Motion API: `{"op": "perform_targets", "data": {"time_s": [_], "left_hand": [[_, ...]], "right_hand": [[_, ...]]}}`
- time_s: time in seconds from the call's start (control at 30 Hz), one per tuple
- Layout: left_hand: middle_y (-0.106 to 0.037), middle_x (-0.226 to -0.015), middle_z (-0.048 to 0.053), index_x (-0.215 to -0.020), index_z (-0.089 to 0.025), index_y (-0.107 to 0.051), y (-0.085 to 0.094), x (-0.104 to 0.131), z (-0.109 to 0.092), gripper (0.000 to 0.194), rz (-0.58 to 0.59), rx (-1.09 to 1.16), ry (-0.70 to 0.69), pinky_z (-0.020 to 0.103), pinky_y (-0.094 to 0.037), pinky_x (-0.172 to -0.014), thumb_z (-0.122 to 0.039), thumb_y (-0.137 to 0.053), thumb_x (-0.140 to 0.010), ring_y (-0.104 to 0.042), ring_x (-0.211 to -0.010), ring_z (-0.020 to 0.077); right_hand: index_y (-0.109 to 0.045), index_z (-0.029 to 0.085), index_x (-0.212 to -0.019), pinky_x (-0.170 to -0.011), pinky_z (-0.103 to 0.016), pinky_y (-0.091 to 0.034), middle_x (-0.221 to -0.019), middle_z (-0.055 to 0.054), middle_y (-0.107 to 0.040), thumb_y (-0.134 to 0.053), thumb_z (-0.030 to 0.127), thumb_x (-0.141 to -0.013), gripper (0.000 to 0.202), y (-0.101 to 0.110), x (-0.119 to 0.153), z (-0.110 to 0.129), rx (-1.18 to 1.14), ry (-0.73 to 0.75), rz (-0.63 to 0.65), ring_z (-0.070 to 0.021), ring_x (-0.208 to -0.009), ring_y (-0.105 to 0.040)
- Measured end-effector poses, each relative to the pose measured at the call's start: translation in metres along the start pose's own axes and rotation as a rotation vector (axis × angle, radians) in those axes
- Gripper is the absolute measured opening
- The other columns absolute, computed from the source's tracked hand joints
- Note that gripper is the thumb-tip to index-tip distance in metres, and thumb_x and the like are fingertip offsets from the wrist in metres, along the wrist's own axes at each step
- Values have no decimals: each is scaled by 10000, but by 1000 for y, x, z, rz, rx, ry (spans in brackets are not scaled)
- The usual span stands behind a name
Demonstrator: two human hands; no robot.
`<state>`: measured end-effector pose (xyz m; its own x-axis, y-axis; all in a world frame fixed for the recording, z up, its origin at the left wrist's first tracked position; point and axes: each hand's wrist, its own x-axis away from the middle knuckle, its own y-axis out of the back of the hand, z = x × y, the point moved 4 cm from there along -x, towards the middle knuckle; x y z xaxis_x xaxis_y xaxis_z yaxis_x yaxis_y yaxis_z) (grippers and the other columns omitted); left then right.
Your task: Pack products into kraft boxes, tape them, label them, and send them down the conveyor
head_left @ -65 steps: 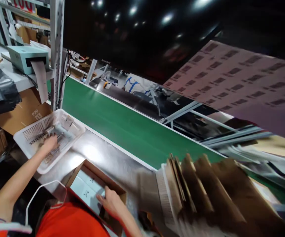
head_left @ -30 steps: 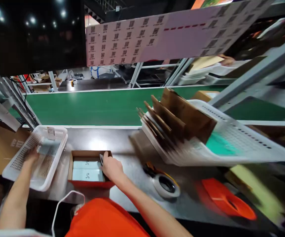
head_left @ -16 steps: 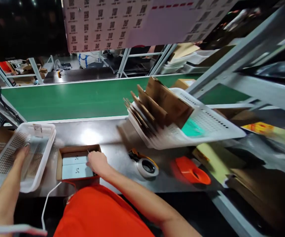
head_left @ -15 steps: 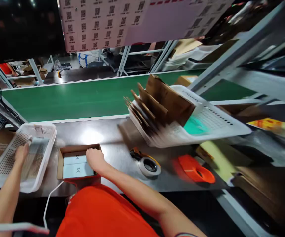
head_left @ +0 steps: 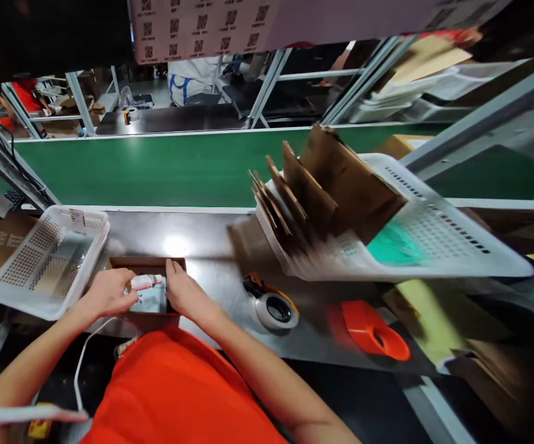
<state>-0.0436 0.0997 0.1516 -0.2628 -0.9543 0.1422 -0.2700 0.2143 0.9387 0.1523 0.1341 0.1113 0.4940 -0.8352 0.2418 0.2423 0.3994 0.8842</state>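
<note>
My left hand [head_left: 112,292] is closed round a small white bottle [head_left: 145,282] with what looks like a clear end, held over the open cardboard box [head_left: 147,319]. Inside that box lie pale blue boxes [head_left: 153,301] with dark marks on top, partly covered by the bottle and my fingers. My right hand [head_left: 184,288] grips the box's right wall, fingers at the rim. Left of the box stands a white perforated basket [head_left: 70,296], with a flat, clear-looking pack [head_left: 66,259] inside.
A tape roll in a dispenser [head_left: 276,309] and an orange tape-like object [head_left: 373,330] lie to the right. Behind them, a white basket [head_left: 461,246] holds upright cardboard pieces [head_left: 341,179]. A green conveyor belt [head_left: 156,172] runs along the bench's far side. A white cord [head_left: 79,370] hangs at the front.
My left hand has moved right, out of the white basket to above the cardboard box, bringing the small white bottle. My right hand stays at the box's right wall. The view has shifted slightly.
</note>
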Motion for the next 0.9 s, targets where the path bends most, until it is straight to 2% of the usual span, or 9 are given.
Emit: {"op": "perform_targets", "data": {"time_s": [0.17,0.33,0.47,0.57,0.63,0.7,0.77,0.83,0.9], "left_hand": [[-814,-892,251,-837,-164,-828,-36,-31,-52,260,267,-169,-154,444,-536,-702,-327,-631,-887,-795,-831,411],[-791,-722,147,-705,-213,-814,-61,-61,-87,155,324,-94,-216,375,-502,-587,-333,-820,-803,-757,-650,313],[-829,-894,103,-1082,-251,-847,-45,-52,-52,259,178,77,-191,381,-581,-737,-423,-783,-900,-790,-836,310],[-804,-1125,155,-1233,-217,-781,-32,-15,12,420,-213,97,35,462,-579,-998,-514,-549,-1048,-758,-1103,331],[-751,-1245,231,-1340,-150,-717,-40,17,51,602,-470,17,293,551,-523,-1114,-618,-471,-1054,-698,-1246,390],[-656,-1444,298,-1542,-86,-563,-68,37,68,787,-400,-7,343,592,-504,-1148,-668,-453,-1024,-627,-1381,439],[-484,-1646,324,-1645,-76,-452,-100,43,64,921,-191,-20,215,592,-479,-1189,-719,-486,-986,-502,-1523,468],[-374,-1718,332,-1642,-80,-482,-119,39,50,1016,0,-59,62,606,-465,-1197,-797,-546,-927,-401,-1581,515],[-445,-1675,333,-1579,-112,-587,-120,28,38,1010,108,-121,-46,627,-487,-1155,-845,-578,-885,-440,-1541,551]], "right_hand": [[-601,63,-1481,-1272,-515,-446,-1549,-258,-597,-658,165,-961,533,14,25,-32,-95,113,-211,-357,-1476,-558],[-653,108,-1420,-1224,-536,-509,-1470,-217,-680,-663,228,-957,478,-8,42,-53,-223,166,-280,-337,-1400,-635],[-611,131,-1480,-1219,-565,-515,-1495,-216,-667,-630,327,-995,523,-31,62,-73,-361,73,-397,-340,-1417,-631],[-608,141,-1495,-1191,-554,-541,-1496,-220,-663,-622,414,-1012,556,-53,74,-82,-465,-46,-368,-345,-1399,-646],[-597,154,-1519,-1196,-548,-535,-1522,-213,-647,-653,427,-993,595,-66,75,-78,-503,-49,-316,-345,-1413,-635],[-576,157,-1554,-1241,-547,-487,-1588,-215,-592,-729,420,-944,681,-72,71,-67,-468,18,-269,-355,-1473,-581],[-611,147,-1534,-1268,-550,-446,-1628,-234,-545,-840,435,-856,771,-72,61,-51,-351,122,-181,-387,-1510,-532],[-745,144,-1373,-1222,-560,-482,-1563,-245,-602,-917,502,-773,720,-67,47,-38,-191,212,-44,-429,-1458,-563],[-847,154,-1108,-1111,-529,-555,-1355,-224,-731,-939,594,-725,591,-57,30,-31,-46,257,99,-435,-1320,-647]]}}
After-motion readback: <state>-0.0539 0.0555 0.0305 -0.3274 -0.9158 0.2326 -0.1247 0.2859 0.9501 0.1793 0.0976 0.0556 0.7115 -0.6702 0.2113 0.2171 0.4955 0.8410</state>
